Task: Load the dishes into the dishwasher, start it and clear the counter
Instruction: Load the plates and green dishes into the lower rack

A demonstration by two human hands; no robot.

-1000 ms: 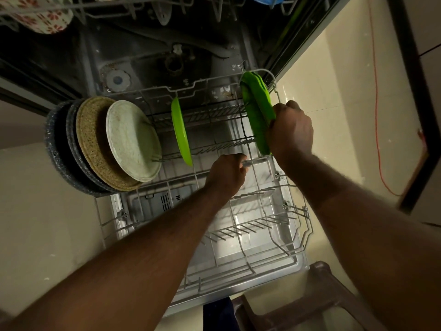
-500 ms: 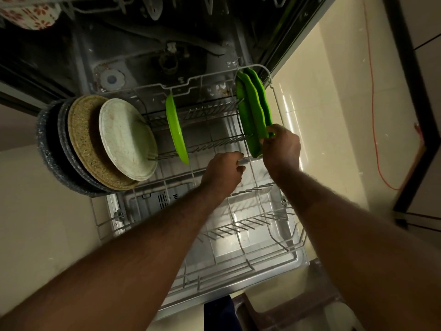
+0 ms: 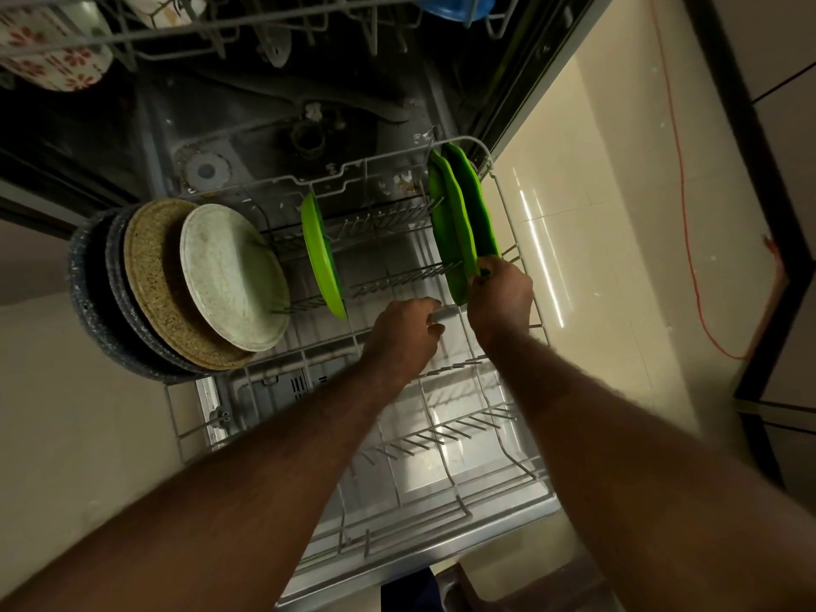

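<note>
The dishwasher's lower rack (image 3: 512,474) is pulled out over the open door. Two green plates (image 3: 459,214) stand on edge at its right side, and my right hand (image 3: 501,298) pinches their near rim. My left hand (image 3: 404,331) grips a rack wire just left of them. A single green plate (image 3: 322,258) stands upright mid-rack. At the left, a white plate (image 3: 232,276), a speckled tan plate (image 3: 150,276) and dark plates (image 3: 95,293) lean together.
The upper rack (image 3: 247,24) hangs above, holding a flowered white dish (image 3: 53,59) and a blue item (image 3: 459,6). An orange cord (image 3: 689,240) runs over the cream tiled floor at right. A brown stool (image 3: 481,587) stands just in front of the door.
My right hand slid down from the green plates' side to their near rim, and they settled lower into the right side of the rack. My left hand stayed on the wire.
</note>
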